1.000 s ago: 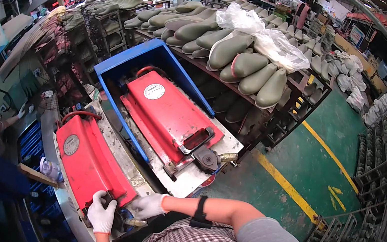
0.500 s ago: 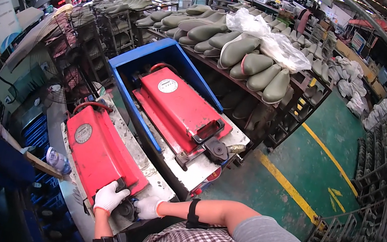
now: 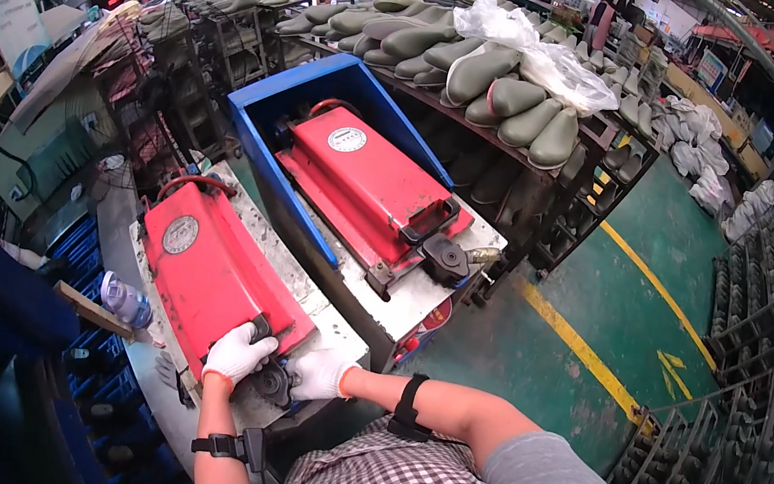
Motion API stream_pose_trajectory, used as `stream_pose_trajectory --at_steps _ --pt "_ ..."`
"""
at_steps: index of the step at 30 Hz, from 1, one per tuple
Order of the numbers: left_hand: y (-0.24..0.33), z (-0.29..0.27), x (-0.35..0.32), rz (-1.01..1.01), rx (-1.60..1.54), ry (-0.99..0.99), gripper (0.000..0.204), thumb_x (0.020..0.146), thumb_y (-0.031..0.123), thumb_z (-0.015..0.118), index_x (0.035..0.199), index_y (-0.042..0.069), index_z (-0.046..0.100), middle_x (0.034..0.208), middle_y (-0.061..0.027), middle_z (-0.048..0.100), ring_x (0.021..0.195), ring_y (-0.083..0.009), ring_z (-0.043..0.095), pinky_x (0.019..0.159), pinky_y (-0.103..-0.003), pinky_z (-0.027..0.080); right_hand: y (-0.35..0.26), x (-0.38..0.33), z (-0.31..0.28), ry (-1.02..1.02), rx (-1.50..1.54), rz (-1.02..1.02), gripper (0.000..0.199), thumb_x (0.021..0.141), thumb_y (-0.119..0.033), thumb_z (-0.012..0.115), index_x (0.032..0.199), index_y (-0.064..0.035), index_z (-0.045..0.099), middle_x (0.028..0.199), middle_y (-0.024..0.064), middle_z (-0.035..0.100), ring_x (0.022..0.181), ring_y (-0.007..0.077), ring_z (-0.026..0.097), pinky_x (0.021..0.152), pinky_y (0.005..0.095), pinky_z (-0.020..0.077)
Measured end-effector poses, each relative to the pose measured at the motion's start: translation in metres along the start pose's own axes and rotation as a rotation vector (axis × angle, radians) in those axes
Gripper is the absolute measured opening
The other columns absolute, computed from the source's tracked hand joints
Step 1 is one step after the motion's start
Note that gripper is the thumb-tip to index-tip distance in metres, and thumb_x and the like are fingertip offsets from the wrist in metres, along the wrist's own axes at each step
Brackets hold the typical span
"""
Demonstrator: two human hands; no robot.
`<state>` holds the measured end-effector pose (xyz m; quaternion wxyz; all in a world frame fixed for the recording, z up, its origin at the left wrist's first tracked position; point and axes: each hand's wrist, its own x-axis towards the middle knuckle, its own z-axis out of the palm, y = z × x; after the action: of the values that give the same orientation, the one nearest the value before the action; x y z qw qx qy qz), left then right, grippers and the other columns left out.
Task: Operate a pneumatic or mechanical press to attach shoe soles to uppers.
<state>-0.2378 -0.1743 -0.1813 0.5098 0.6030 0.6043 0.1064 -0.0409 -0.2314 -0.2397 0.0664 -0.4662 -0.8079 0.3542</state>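
Note:
A long red metal machine cover [image 3: 221, 266] lies on a pale, stained base in front of me. My left hand [image 3: 238, 354], in a white glove, is closed around the black handle [image 3: 264, 326] at its near end. My right hand [image 3: 321, 375], also gloved, is beside a round black fitting [image 3: 270, 384] on the base, just right of the left hand. Its fingers look curled at the fitting's edge; what they hold is hidden. A second red cover [image 3: 367, 173], with a black handle and similar fitting, sits to the right inside a blue surround [image 3: 253, 99].
Behind the machines stands a rack heaped with grey-green foot-shaped forms [image 3: 517, 121] and clear plastic sheeting [image 3: 566, 73]. A clear plastic bottle [image 3: 125, 300] stands left of the near machine. Dark metal racks [image 3: 716, 467] line the right, beyond a yellow floor line [image 3: 581, 359].
The view has shifted slightly, so the near machine and both hands sit higher and to the right. Both hands stay at the handle and the black fitting.

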Motion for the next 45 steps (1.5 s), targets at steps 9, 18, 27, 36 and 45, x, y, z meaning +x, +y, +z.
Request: stream_pose_trajectory --at_steps 9,18,27,36,45 --pt "-0.009 0.003 0.005 0.097 0.114 0.053 0.029 0.095 0.029 0.070 0.104 0.001 0.068 0.075 -0.0042 0.067 0.065 -0.0125 0.062 0.062 -0.029 0.051 -0.008 -0.004 -0.007 0.032 -0.042 0.086 0.043 0.076 -0.044 0.071 0.099 -0.0074 0.070 0.085 0.0192 0.073 0.083 0.0378 0.073 0.076 0.0470 0.0565" --pt "-0.012 0.004 0.004 0.103 0.239 0.111 0.046 0.090 0.047 0.069 0.106 0.004 0.073 0.080 -0.0107 0.074 0.075 -0.0219 0.073 0.074 -0.036 0.054 -0.001 0.001 0.001 0.046 -0.028 0.054 0.043 0.077 -0.044 0.072 0.099 -0.0074 0.067 0.081 0.0202 0.071 0.080 0.0390 0.070 0.074 0.0484 0.0546" --pt "-0.014 0.004 0.011 0.123 0.306 0.122 0.050 0.090 0.050 0.067 0.110 0.004 0.074 0.086 -0.0145 0.075 0.085 -0.0283 0.074 0.081 -0.040 0.054 -0.002 0.002 -0.004 0.034 -0.038 0.078 0.046 0.075 -0.044 0.073 0.102 -0.0074 0.070 0.085 0.0188 0.073 0.083 0.0375 0.072 0.077 0.0466 0.0559" --pt "-0.017 0.003 0.007 0.103 0.302 0.106 0.052 0.089 0.052 0.066 0.111 0.005 0.073 0.094 -0.0180 0.076 0.092 -0.0327 0.074 0.086 -0.042 0.054 -0.004 0.000 0.000 0.017 -0.009 0.080 0.047 0.075 -0.046 0.073 0.102 -0.0076 0.071 0.087 0.0192 0.074 0.084 0.0371 0.072 0.078 0.0465 0.0558" --pt "-0.006 0.002 0.003 0.238 0.456 0.182 0.058 0.089 0.059 0.063 0.105 0.004 0.070 0.108 -0.0248 0.072 0.104 -0.0403 0.069 0.092 -0.046 0.052 0.001 0.003 -0.002 0.038 -0.002 0.057 0.043 0.079 -0.046 0.071 0.096 -0.0063 0.075 0.087 0.0212 0.074 0.082 0.0357 0.073 0.077 0.0463 0.0569"
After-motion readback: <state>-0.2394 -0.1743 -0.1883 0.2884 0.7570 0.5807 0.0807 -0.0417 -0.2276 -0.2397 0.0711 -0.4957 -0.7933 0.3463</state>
